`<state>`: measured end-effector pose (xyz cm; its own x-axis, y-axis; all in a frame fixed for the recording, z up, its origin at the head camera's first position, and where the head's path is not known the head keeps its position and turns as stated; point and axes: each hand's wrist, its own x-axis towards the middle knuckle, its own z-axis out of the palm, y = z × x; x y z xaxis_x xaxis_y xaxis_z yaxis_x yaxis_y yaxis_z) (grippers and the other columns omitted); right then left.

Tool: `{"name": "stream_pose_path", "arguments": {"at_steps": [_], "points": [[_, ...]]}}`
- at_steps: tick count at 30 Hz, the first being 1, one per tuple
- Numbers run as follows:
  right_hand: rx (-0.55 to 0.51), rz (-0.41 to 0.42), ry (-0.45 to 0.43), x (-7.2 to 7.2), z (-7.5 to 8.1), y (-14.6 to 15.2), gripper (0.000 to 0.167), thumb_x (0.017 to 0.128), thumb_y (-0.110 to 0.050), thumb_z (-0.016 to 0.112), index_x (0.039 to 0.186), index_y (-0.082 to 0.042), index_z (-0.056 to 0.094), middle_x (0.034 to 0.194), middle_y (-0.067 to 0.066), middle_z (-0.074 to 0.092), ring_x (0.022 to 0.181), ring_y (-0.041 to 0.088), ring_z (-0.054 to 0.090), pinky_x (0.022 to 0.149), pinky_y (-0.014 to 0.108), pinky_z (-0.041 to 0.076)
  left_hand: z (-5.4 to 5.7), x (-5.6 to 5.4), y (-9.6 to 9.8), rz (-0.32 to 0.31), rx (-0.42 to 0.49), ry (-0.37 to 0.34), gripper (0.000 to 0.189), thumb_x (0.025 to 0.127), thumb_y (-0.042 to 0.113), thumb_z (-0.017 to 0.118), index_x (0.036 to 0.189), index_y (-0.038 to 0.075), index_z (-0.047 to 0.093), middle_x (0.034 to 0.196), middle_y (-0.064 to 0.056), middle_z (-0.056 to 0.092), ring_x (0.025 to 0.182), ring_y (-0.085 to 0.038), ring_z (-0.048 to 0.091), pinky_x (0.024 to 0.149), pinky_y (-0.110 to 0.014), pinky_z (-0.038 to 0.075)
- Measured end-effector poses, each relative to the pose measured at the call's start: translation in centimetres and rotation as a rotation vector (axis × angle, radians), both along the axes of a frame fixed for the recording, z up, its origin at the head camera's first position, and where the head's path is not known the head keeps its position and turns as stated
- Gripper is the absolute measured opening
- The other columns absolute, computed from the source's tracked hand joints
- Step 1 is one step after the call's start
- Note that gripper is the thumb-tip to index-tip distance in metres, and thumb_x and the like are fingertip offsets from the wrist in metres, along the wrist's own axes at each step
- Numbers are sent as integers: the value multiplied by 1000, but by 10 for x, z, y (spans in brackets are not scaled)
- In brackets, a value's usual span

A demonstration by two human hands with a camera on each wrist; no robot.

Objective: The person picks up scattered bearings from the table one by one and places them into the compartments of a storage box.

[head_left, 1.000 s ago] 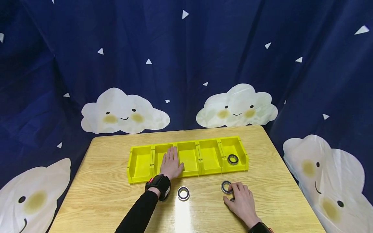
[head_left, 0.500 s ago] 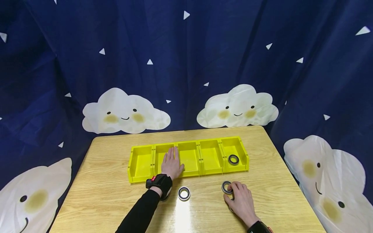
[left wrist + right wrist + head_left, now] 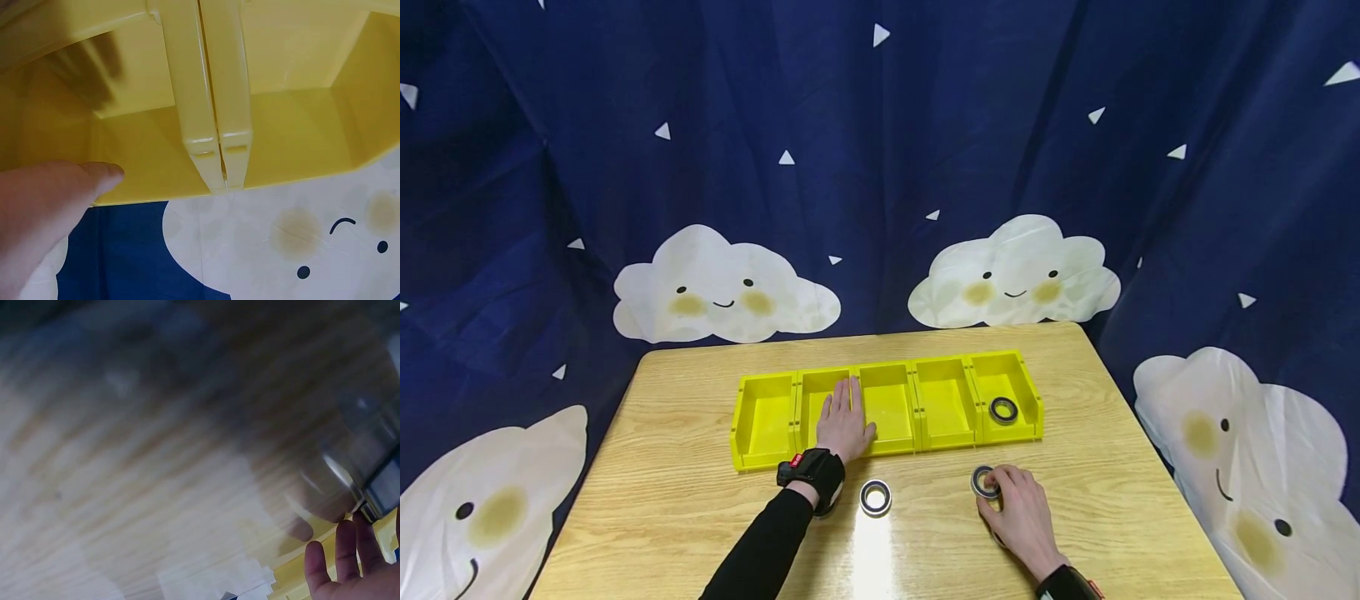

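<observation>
My left hand [image 3: 842,432] lies flat with straight fingers over the second compartment of a yellow bin row [image 3: 917,408], thumb over the divider toward the middle one. In the left wrist view its thumb [image 3: 103,177] reaches over a compartment. My right hand [image 3: 1024,517] bends its fingers over a ball bearing [image 3: 976,485], thumb and index pinching its near right rim. The right wrist view shows fingertips right at the bearing's shiny edge [image 3: 375,490]. Part of another bearing [image 3: 997,540] shows below the right thumb, mostly hidden by the hand.
One bearing [image 3: 992,411] lies in the rightmost compartment. Another [image 3: 864,498] sits on the wooden table [image 3: 670,467] right of the left wrist. The edge of one more [image 3: 823,511] peeks from under the black wrist device [image 3: 814,475]. A dark blue curtain [image 3: 865,125] surrounds the table.
My right thumb and fingers have moved slightly forward onto the bearing's rim; a dark rim seen earlier between them is now covered. The left hand stays in place.
</observation>
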<state>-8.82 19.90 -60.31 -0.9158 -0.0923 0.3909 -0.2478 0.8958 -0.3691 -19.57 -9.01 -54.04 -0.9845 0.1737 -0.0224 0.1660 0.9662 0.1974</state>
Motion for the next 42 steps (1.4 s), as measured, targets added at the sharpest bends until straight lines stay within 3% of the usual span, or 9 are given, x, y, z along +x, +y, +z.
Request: {"name": "stream_pose_path", "arguments": {"at_steps": [7, 23, 42], "points": [[-13, 8, -24, -2, 2, -2, 25, 64, -24, 79, 79, -16, 61, 95, 5, 60, 88, 28, 53, 69, 46, 41, 0, -1, 0, -6, -31, 4, 87, 86, 38, 61, 146, -2, 13, 149, -19, 21, 137, -29, 17, 109, -44, 17], [-9, 17, 52, -1, 2, -1, 27, 60, -26, 81, 77, -16, 63, 86, 2, 61, 77, 24, 52, 63, 41, 40, 4, 2, 1, -11, -45, 3, 86, 85, 37, 62, 146, -2, 15, 148, -19, 23, 137, -29, 19, 109, -44, 19], [-16, 21, 69, -11, 11, 0, 30, 60, -28, 82, 80, -15, 64, 81, 2, 60, 74, 23, 51, 61, 38, 38, -1, 0, 0, 4, -37, -3, 86, 85, 36, 61, 146, -1, 13, 149, -18, 23, 137, -28, 18, 109, -44, 17]]}}
